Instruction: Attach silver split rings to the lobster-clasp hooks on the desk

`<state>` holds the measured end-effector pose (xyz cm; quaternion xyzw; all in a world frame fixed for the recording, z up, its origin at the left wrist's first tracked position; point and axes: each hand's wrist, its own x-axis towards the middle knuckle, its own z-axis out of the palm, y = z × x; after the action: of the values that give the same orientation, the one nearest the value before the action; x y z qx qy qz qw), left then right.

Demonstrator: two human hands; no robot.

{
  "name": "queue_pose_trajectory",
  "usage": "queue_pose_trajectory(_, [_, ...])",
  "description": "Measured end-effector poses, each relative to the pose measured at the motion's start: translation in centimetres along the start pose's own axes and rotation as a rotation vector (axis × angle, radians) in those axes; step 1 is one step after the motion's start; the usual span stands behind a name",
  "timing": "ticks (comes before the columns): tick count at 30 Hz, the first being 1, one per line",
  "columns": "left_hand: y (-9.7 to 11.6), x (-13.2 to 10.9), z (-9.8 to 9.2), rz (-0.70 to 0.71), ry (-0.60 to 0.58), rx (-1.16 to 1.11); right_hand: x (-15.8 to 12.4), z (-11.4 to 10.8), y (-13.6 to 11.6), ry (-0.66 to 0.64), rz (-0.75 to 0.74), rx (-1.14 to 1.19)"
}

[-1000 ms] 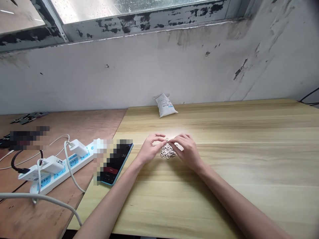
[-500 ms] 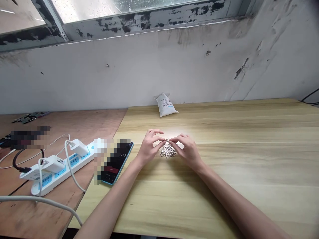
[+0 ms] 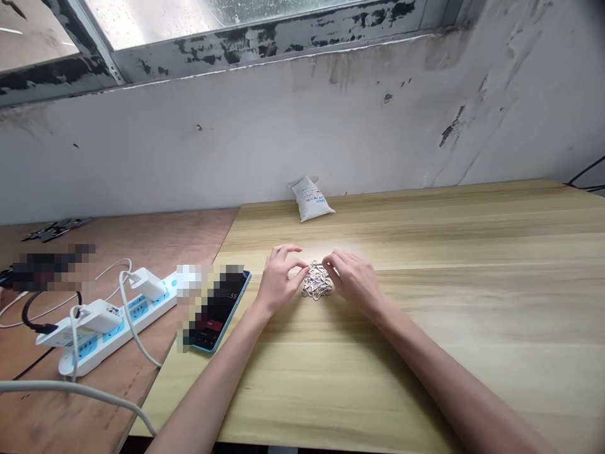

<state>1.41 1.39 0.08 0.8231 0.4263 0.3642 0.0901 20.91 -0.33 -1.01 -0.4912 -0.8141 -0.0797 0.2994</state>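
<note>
A small pile of silver metal clasps with rings lies on the table between my hands. My left hand is at the pile's left side, its thumb and forefinger pinched at a metal clasp whose ring shows at the top of the pile. The other left fingers are loosely curled above. On the right side, my right hand has thumb and forefinger drawn together near the pile's upper edge. What sits between those right fingertips is too small to make out.
A white printed packet rests against the wall at the back. Left of my forearm lies a phone. A white power strip with chargers and cables occupies the brown tabletop further left.
My fingertips have moved apart: the right hand has drawn slightly away from the clasp both hands were pinching. The left hand stays at the pile. The view has shifted slightly.
</note>
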Motion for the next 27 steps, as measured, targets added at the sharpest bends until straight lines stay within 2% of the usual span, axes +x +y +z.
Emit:
queue_pose_trajectory(4, [0.2,-0.3,0.3,0.002,-0.125,0.01,0.0,0.1,-0.1,0.042,-0.176,-0.048])
queue_pose_trajectory(7, [0.2,-0.4,0.4,0.016,-0.188,-0.048,-0.1,0.4,-0.5,0.053,-0.258,0.027])
queue_pose_trajectory(11, [0.3,-0.3,0.2,-0.015,-0.191,-0.114,-0.3,0.7,-0.6,0.084,-0.098,0.283])
queue_pose_trajectory(14, [0.3,-0.1,-0.2,-0.06,-0.123,-0.156,-0.5,0.9,-0.2,0.078,0.038,0.446])
queue_pose_trajectory(16, [0.3,0.1,-0.5,-0.099,-0.08,-0.199,-0.6,1.2,0.1,0.06,0.078,0.484])
queue_pose_trajectory(20, [0.3,0.4,-1.0,-0.164,-0.06,-0.303,-0.6,1.2,0.2,0.068,0.096,0.463])
queue_pose_trajectory(27, [0.0,0.0,-0.4,-0.211,-0.186,-0.395,-0.4,0.3,-0.7,0.115,-0.026,0.395])
